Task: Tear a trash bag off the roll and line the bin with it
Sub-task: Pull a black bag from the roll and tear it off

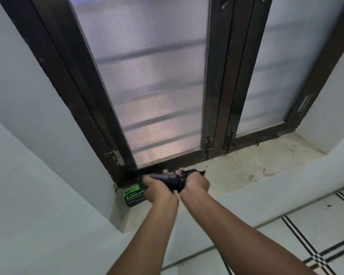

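Evidently the person was at the tearing step: both hands were raised over the window sill [246, 169], gripping a black roll of trash bags [168, 180] between them. The left hand [157, 190] was wrapped around the roll's left part, fingers [165, 172] curled over the top and pressed against the plastic. The right hand [196, 185] was closed on the loose end of the bag material just beside it, its fingers [180, 171] pinching black plastic that stuck out to the right. The two hands sat almost touching, which suited a tear: holding on either side of a perforation would keep the pull short and controlled, though the perforation itself could not be made out in the dark plastic.

The green and black garbage bag packet [134, 196] lay on the sill's left corner, partly hidden behind the left wrist, probably put there to be within reach. The sill served as a working ledge under the dark-framed window [216, 96] with its frosted panes.

No bin was in view, so lining appeared not yet begun. The tiled floor [316, 225] showed at lower right.
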Demonstrator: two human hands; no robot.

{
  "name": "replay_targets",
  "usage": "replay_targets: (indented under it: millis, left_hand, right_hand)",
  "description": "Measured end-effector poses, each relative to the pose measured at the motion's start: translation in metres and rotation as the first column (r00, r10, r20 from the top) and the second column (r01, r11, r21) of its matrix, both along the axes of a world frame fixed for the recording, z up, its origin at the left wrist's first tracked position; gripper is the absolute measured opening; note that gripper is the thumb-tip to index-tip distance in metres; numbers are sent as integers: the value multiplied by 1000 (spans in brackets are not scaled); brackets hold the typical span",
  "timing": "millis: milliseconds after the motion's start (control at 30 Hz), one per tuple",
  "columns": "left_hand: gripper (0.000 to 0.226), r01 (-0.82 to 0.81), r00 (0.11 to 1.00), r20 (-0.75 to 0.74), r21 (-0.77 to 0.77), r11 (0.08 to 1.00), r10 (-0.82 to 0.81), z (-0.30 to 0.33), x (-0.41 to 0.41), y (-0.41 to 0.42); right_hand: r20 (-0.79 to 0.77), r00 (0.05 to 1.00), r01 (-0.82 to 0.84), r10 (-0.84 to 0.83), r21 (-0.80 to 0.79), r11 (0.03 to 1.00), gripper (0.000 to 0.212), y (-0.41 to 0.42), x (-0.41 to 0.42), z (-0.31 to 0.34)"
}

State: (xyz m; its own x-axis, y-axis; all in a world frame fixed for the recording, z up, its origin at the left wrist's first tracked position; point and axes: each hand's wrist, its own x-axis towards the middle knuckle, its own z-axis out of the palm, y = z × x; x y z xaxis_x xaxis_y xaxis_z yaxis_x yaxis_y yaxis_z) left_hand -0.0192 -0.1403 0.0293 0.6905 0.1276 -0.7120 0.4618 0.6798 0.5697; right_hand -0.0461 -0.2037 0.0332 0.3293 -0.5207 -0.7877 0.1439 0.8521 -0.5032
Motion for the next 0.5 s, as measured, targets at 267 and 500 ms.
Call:
replay_targets:
  millis: [267, 500]
  left_hand:
    - [48, 70, 997, 34, -1, 998, -70, 0, 25, 37]
    - [30, 514, 818, 130, 274, 813, -561, -7, 17, 29]
  right_hand:
    - [23, 998, -57, 59, -70, 996, 16, -63, -22, 0]
    - [-46, 896, -439, 442, -254, 862, 24, -60, -12, -19]
